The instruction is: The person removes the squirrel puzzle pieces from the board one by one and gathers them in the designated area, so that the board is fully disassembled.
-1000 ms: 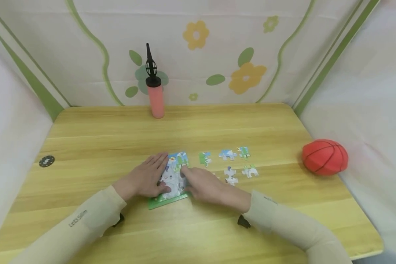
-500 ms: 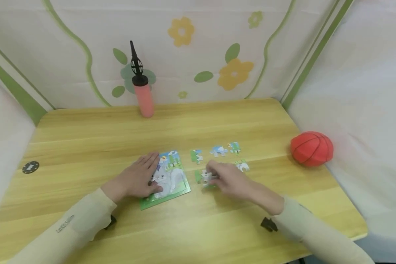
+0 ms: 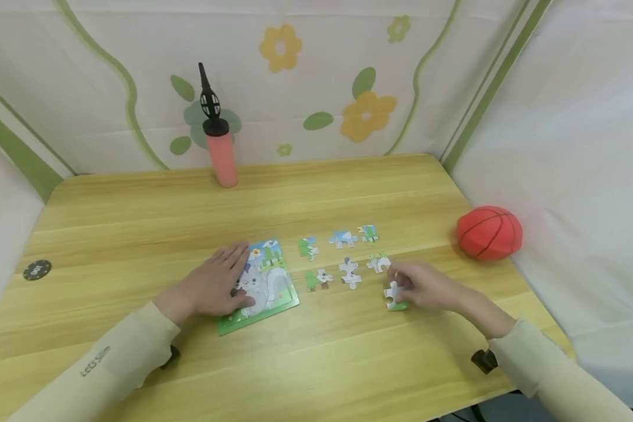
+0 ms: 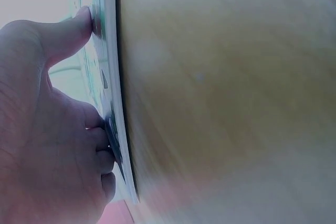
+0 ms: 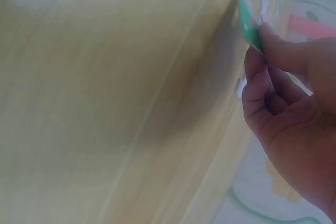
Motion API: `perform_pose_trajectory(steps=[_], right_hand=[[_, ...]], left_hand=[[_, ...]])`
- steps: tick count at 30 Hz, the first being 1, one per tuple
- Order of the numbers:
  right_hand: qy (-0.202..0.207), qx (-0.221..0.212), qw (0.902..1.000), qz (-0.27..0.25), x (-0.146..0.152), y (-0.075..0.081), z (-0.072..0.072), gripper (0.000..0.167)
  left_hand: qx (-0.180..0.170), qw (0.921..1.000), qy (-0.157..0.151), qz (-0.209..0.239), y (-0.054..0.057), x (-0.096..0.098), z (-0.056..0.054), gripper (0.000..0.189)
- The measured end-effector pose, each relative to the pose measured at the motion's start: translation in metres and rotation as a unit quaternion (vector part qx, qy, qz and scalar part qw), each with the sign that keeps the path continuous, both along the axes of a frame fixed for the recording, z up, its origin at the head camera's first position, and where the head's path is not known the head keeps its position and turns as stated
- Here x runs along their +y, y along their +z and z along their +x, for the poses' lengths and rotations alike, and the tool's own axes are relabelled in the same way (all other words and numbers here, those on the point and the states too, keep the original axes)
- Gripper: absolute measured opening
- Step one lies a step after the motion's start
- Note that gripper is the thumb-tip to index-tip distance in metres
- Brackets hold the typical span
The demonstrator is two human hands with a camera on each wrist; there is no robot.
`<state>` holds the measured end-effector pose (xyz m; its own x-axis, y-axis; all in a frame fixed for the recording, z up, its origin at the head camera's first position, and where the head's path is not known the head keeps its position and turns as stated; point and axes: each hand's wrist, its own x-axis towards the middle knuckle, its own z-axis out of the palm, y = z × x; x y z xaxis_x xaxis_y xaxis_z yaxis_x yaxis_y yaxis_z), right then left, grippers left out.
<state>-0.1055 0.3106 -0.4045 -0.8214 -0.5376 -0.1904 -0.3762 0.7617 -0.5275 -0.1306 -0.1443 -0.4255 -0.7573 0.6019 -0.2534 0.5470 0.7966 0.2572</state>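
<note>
My left hand (image 3: pixel 211 285) rests on the left part of a jigsaw board (image 3: pixel 282 305) with a grey cat picture and green border. Its fingers stretch toward the board's far edge, and the thumb (image 4: pixel 73 35) touches the surface in the left wrist view. To the right, my right hand (image 3: pixel 427 285) pinches a puzzle piece (image 3: pixel 393 296), grey-white with a green edge, between thumb and fingers. The right wrist view has the green side of that piece (image 5: pixel 249 24) tilted over the table. Several loose pieces lie between the hands, among them a purple-tipped one (image 3: pixel 350 274) and a blue one (image 3: pixel 343 238).
A pink hand pump (image 3: pixel 222 158) with a black nozzle stands at the table's back edge. On the right side sits a red ball (image 3: pixel 489 232); a black round chip (image 3: pixel 37 270) lies far left. Printed cloth walls surround the wooden table (image 3: pixel 306 363).
My right hand has left the board, now holds a puzzle piece and has carried it right, past the loose pieces. The left hand stays on the board. The head view has shifted slightly.
</note>
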Motion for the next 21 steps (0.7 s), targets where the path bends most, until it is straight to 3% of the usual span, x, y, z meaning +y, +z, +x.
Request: perform_pose_trajectory(steps=[8,21], right_hand=[[0.004,0.023,0.9987,0.046,-0.002,-0.008,-0.003,0.030],[0.008,0.020,0.9963,0.084,-0.009,-0.005,-0.006,0.030]], left_hand=[[-0.011,0.9999,0.001,-0.003,0.004,0.001,0.000,0.095],[-0.019,0.9998,0.005,-0.005,0.008,0.003,0.001,0.094]])
